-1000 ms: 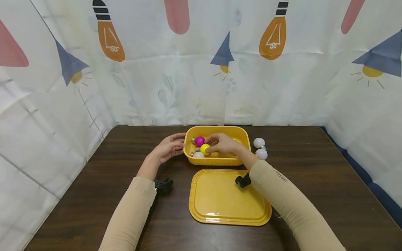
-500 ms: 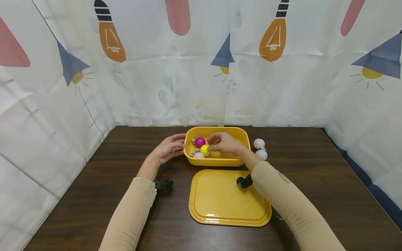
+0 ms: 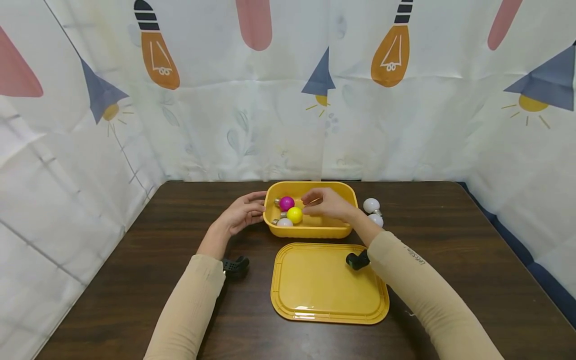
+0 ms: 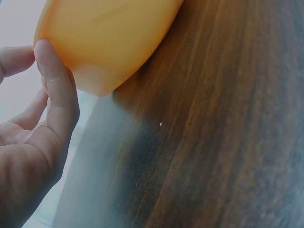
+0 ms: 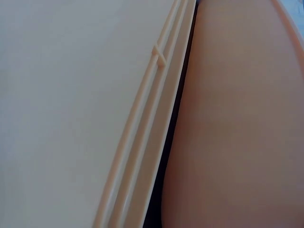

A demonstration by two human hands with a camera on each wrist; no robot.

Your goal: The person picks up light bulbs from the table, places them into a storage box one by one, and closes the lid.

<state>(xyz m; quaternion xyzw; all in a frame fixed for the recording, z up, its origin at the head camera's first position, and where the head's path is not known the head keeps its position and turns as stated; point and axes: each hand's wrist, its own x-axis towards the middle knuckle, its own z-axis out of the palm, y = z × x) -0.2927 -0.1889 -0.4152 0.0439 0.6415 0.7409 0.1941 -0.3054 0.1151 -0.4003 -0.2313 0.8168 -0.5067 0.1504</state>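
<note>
yellow bulb [image 3: 294, 215]: globe end beside your right grip [image 3: 330, 204]

principal item: yellow bulb, one, lying in the left part of the yellow bin [image 3: 315, 232], between the magenta bulb [image 3: 287, 203] on the far side and the white bulb [image 3: 285, 222] on the near side.
long axis: roughly left to right across the bin; screw base to your left, round globe toward your right grip.
bearing: just left of your right fingertips and slightly nearer you. whether skin meets globe, you cannot tell from here; the right wrist view shows none of your fingers.
right grip: thumb and fingers parted, loosely curved, pinching nothing that shows. it is the nearer of the two to the globe.
left grip [image 3: 240, 214]: fingers spread, tips at the bin's left end; the left wrist view has a fingertip against the wall. that wall stands between it and the screw base.
judgement: your reach turns on the short leftward gap to the globe, with a neighbour on either side.
also listed: yellow tray [image 3: 328, 285], on your side of the bin; far loose bulb [image 3: 371, 205] and near loose bulb [image 3: 376, 220], right of the bin on the table [image 3: 180, 240].
</note>
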